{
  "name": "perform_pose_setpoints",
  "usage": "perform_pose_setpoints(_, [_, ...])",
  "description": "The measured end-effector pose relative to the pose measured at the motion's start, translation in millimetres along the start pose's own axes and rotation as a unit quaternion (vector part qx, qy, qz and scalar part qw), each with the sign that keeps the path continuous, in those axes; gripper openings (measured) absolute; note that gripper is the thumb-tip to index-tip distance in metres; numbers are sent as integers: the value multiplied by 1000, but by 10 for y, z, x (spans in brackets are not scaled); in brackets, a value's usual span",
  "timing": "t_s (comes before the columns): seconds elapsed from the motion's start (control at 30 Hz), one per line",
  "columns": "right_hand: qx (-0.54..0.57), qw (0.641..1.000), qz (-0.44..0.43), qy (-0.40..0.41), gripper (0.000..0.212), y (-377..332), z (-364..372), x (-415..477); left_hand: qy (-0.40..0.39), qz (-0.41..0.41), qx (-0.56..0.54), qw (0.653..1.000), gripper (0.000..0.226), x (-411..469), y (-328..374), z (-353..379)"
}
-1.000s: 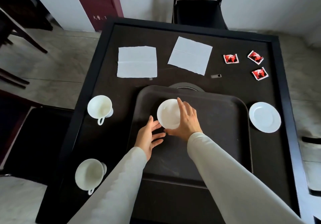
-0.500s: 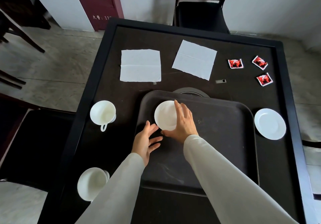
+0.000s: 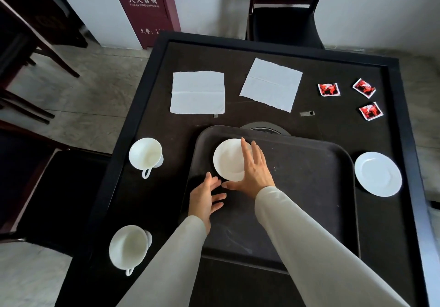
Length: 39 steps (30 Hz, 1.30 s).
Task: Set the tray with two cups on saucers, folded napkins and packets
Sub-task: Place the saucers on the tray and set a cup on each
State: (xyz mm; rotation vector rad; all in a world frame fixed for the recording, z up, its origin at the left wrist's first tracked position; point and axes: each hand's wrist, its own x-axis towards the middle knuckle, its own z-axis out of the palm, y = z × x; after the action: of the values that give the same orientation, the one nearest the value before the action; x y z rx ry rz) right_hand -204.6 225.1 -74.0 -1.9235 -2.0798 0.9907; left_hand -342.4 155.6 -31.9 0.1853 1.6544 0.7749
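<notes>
Dark tray (image 3: 309, 187) on black table (image 3: 157, 125). Right hand (image 3: 252, 175) spread flat, fingers and thumb bracketing right edge of white saucer (image 3: 228, 160) in tray's far-left corner; grip unclear. Left hand (image 3: 206, 198) open, fingers splayed, holding nothing, over tray's left edge just beside saucer. Second saucer (image 3: 378, 173) right of tray. Two cups (image 3: 145, 153) (image 3: 128, 247) left of tray. Two unfolded napkins (image 3: 197, 96) (image 3: 271, 84) and three red packets (image 3: 328, 89) (image 3: 363, 88) (image 3: 370, 111) at far side.

White walls, grey tiled floor (image 3: 100, 87), dark table (image 3: 262, 51), black chair (image 3: 285, 20) behind, maroon cabinet (image 3: 145, 9).
</notes>
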Motion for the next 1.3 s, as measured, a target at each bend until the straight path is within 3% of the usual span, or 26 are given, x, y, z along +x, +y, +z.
perform_pose_setpoints(0.2, [15, 1000, -8, 2, 138, 284, -148, -206, 27, 16, 8, 999, 41, -148, -162, 284])
perform_pose_setpoints(0.6, [-11, 998, 33, 59, 120, 1495, -945, -780, -38, 26, 63, 997, 36, -557, -511, 1415])
perform_pose_setpoints(0.93, [-25, 995, 67, 75, 119, 2551, -1692, -1027, -92, 38, 110, 989, 37, -847, -759, 2522])
perform_pose_setpoints(1.3, [-10, 995, 64, 74, 123, 3156, -2096, -1032, -113, 34, 103, 988, 41, -921, -895, 3243])
